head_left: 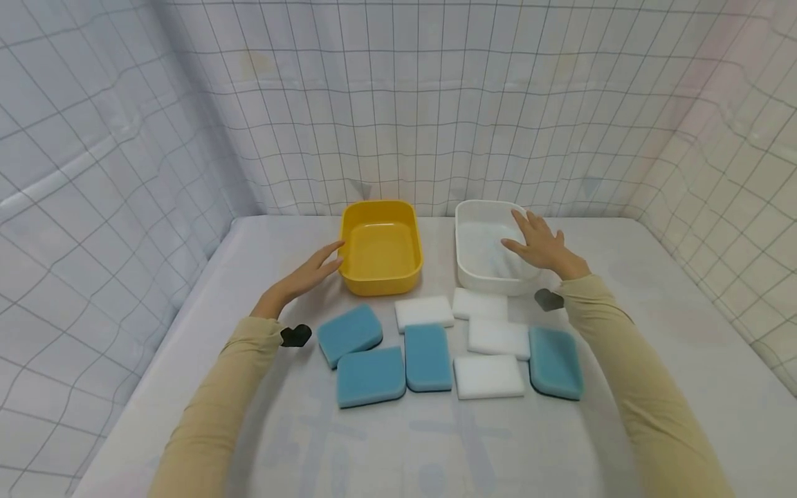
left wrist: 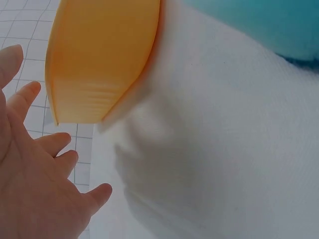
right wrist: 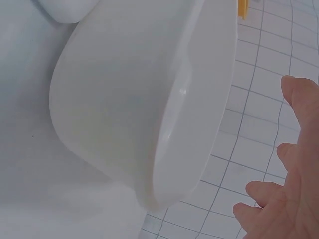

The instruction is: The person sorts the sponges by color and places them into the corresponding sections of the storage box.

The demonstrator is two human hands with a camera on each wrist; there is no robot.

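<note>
My left hand [head_left: 308, 272] is beside the left wall of a yellow bin [head_left: 381, 286], its fingers stretched out and apart. In the left wrist view that hand [left wrist: 42, 164] holds nothing, and a gap shows between it and the bin [left wrist: 107, 55]. Over the right rim of a white bin [head_left: 492, 283] hovers my right hand [head_left: 540, 243] with fingers spread. The right wrist view shows this hand [right wrist: 284, 174] apart from the white bin [right wrist: 109, 99] and holding nothing. Both bins stand upright with bare floors.
In front of the bins lie several blue sponges [head_left: 371, 375] and several white sponge blocks [head_left: 488, 377], flat on the white table [head_left: 411, 449]. A grid-patterned curtain [head_left: 398, 104] hangs behind the bins and along both sides.
</note>
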